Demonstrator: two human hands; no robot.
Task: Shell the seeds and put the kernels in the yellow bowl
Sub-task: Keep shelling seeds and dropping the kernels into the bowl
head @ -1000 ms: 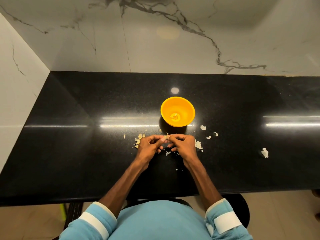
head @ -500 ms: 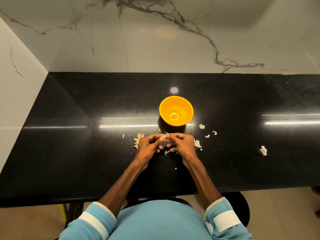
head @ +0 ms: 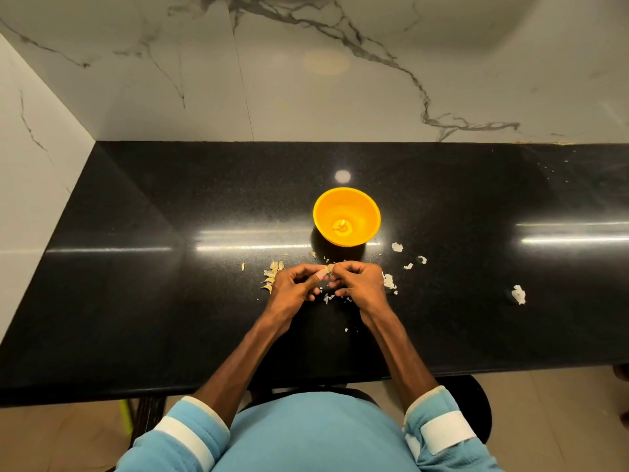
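Observation:
A yellow bowl (head: 346, 215) stands on the black counter (head: 170, 301), just beyond my hands, with a few pale kernels (head: 341, 226) at its bottom. My left hand (head: 295, 284) and my right hand (head: 360, 280) meet in front of the bowl. Together their fingertips pinch one small pale seed (head: 329, 268). A small heap of unshelled seeds (head: 270, 275) lies just left of my left hand, partly hidden by it.
Pale shell scraps lie scattered to the right of my right hand (head: 389, 281), near the bowl (head: 397, 247) and further right (head: 518, 294). Marble walls close the counter at the back and on the left. The counter's front edge runs above my lap.
Both hands stay in place on the same seed; only the fingertips shift slightly. The bowl and scraps have not moved.

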